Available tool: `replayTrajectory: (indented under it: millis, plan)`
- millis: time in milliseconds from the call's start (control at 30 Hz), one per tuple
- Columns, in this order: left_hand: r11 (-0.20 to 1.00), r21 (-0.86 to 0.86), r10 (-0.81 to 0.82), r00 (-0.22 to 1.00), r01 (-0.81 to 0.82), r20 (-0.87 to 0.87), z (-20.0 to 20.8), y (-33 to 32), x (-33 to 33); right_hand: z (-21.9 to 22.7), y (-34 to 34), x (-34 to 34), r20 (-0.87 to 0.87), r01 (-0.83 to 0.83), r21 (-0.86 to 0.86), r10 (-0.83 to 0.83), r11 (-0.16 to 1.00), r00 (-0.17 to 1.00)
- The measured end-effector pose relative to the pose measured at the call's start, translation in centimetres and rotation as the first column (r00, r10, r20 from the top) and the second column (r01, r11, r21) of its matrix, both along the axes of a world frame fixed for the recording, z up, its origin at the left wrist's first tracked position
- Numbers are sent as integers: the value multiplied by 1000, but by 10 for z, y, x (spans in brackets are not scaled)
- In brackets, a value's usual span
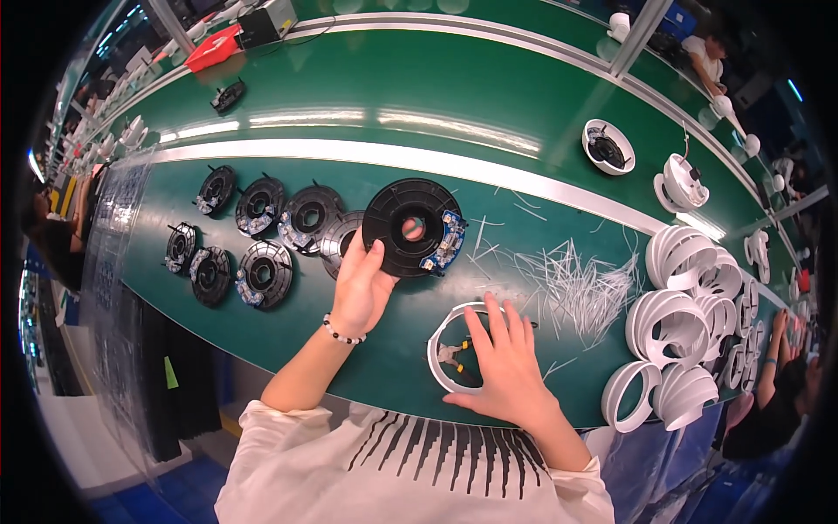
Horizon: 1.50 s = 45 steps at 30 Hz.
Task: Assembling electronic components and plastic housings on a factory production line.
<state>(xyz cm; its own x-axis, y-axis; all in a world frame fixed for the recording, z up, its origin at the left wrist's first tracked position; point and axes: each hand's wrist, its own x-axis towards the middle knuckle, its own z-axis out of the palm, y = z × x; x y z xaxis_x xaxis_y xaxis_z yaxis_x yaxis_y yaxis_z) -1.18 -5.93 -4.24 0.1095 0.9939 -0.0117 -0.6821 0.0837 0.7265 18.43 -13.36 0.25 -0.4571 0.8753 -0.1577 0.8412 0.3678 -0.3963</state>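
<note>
My left hand (360,284) is closed on the edge of a black round plate (393,205), held up above the table. The plate has a central hole and a curved blue circuit board (452,240) on its right side. Low at the front of the table is a white plastic ring (436,358). My right hand (504,362) reaches over the ring's right side with its fingers stretched out and apart, hiding that part of the rim. Through the ring's opening I see pliers (454,356) with yellow and black handles, partly covered by the hand.
Several similar black plates (266,272) lie at the left. Thin white strips (580,288) are heaped right of centre, and stacked white rings (668,327) stand at the right. Beyond a pale rail (367,153), white housings (608,147) sit on a green surface. Other people are further off.
</note>
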Motion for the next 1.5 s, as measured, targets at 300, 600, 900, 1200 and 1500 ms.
replayTrajectory:
  millis: [300,600,900,1200,1500]
  plan:
    - [997,50,-54,996,57,-64,-11,-22,29,7,22,8,-936,355,-220,-300,909,187]
    - [752,29,-640,718,658,274,4,-27,32,-7,27,9,-774,321,-49,-239,946,587]
    - [809,-294,-363,826,509,431,8,-20,48,-4,28,10,-941,176,-312,-329,934,77]
    - [875,-234,-302,857,423,418,15,-28,63,3,18,-3,-579,303,309,-75,902,812]
    - [811,-69,-492,742,581,456,9,-23,61,8,33,13,-542,197,314,5,929,840]
